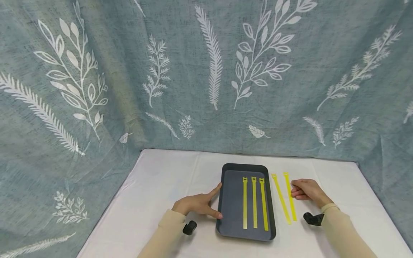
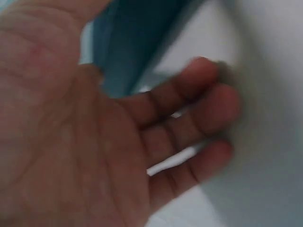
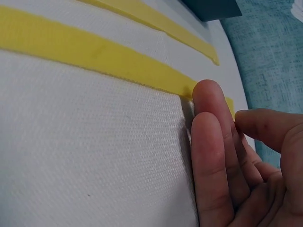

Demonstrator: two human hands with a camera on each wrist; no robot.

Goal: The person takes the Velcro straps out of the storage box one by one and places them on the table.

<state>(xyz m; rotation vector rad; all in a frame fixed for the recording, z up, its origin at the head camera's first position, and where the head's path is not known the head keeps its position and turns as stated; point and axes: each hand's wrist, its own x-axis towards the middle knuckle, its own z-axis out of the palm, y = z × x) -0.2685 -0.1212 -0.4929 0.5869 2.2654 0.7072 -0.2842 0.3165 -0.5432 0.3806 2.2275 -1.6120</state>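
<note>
A dark grey rectangular tray [image 1: 230, 200] holds three yellow slotted cable straps [image 1: 254, 204], lying lengthwise side by side. My left hand [image 1: 198, 205] is at the tray's left side, thumb and index finger spread against its rim; the other fingers [image 2: 203, 113] bend loosely in the left wrist view. Right of the tray, two more yellow straps lie on the cloth, a slanted one [image 1: 281, 199] and an outer one [image 1: 290, 197]. Beside the outer strap is my right hand [image 1: 308, 190]. In the right wrist view its fairly straight fingers [image 3: 208, 142] meet that strap's edge, thumb near them.
White cloth [image 1: 155, 186] covers the table. A blue-green curtain [image 1: 193, 89] with white leaf prints hangs behind and along the sides. Black wrist devices [image 1: 189, 227] sit under both forearms.
</note>
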